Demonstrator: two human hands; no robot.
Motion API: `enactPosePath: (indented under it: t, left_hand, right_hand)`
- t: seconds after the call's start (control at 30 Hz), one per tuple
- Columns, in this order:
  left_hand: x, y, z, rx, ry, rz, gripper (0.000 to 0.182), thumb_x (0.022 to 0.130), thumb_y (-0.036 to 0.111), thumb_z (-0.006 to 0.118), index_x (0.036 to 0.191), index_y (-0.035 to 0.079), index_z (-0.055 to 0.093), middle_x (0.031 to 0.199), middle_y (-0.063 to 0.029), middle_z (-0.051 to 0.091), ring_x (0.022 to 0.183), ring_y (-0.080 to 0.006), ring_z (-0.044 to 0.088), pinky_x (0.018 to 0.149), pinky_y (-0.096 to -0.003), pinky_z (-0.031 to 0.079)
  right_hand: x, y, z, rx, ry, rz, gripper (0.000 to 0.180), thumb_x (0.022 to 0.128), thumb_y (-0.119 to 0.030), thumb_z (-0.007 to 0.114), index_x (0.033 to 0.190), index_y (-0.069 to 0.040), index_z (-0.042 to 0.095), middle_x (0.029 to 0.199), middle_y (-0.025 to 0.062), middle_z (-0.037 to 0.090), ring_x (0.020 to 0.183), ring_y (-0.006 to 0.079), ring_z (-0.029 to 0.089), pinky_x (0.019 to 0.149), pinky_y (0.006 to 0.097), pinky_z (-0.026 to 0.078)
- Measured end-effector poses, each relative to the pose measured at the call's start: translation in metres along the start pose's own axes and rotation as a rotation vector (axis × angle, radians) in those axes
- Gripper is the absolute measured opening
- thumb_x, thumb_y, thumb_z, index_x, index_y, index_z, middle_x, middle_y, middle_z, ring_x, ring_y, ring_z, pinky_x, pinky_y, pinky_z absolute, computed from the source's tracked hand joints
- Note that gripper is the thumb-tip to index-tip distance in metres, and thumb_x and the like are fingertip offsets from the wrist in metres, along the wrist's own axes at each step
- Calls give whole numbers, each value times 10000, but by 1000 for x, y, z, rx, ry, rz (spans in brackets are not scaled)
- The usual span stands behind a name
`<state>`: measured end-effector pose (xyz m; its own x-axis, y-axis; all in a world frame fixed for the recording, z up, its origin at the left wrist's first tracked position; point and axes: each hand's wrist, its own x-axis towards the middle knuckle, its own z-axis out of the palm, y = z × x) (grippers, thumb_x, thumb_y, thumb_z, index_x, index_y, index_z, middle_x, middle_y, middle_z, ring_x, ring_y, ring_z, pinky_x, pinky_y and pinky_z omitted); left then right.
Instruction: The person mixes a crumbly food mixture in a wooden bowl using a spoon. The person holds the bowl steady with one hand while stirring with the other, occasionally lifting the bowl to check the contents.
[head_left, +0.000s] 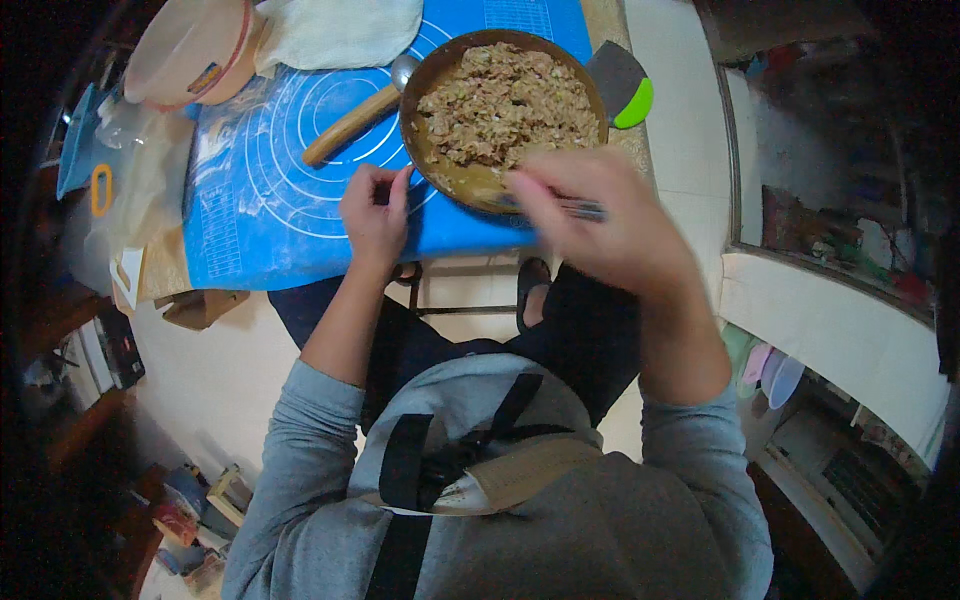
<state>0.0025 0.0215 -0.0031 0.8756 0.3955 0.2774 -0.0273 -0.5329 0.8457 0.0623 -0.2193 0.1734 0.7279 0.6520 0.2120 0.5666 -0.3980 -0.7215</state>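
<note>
Filling a round brown pan is a heap of chopped, minced filling with green flecks. Over the pan's near right edge, my right hand, blurred, grips a thin metal utensil; its lower end is too blurred to make out. My left hand is at the pan's near left edge, fingers curled and thumb tip close against the rim. Whether it grips the rim cannot be told. Left of the pan lies a wooden rolling pin, near the round metal end of a spoon or ladle.
Beneath everything spreads a blue floured pastry mat with white rings. A pinkish plastic tub and a white cloth sit at the back left. A grey-and-green scraper lies right of the pan. Plastic bags crowd the left edge.
</note>
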Motion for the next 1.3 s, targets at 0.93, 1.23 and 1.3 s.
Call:
enactPosePath:
  t: [0.93, 1.23, 1.3]
  left_hand:
    - [5, -4, 5, -112, -20, 148, 236, 912, -76, 568, 1139, -25, 607, 1103, -138, 569, 934, -199, 602, 833, -281, 507]
    - [3, -7, 6, -123, -33, 133, 212, 900, -77, 572, 1101, -19, 601, 1045, -124, 576, 887, -193, 605, 789, -278, 508]
    - [6, -5, 7, -109, -32, 164, 203, 899, -72, 575, 1092, -17, 602, 1025, -120, 580, 866, -189, 604, 770, -278, 507]
  right_hand:
    - [8, 60, -14, 182, -2, -43, 104, 936, -89, 689, 876, -10, 658, 764, 107, 649, 687, 274, 656, 608, 351, 499]
    - [3, 53, -6, 203, 19, -44, 133, 912, -112, 727, 864, -18, 646, 760, 109, 618, 685, 238, 637, 629, 354, 480]
    - [6, 50, 1, 104, -78, -163, 126, 914, -117, 728, 888, -14, 660, 773, 105, 626, 693, 227, 642, 634, 348, 482]
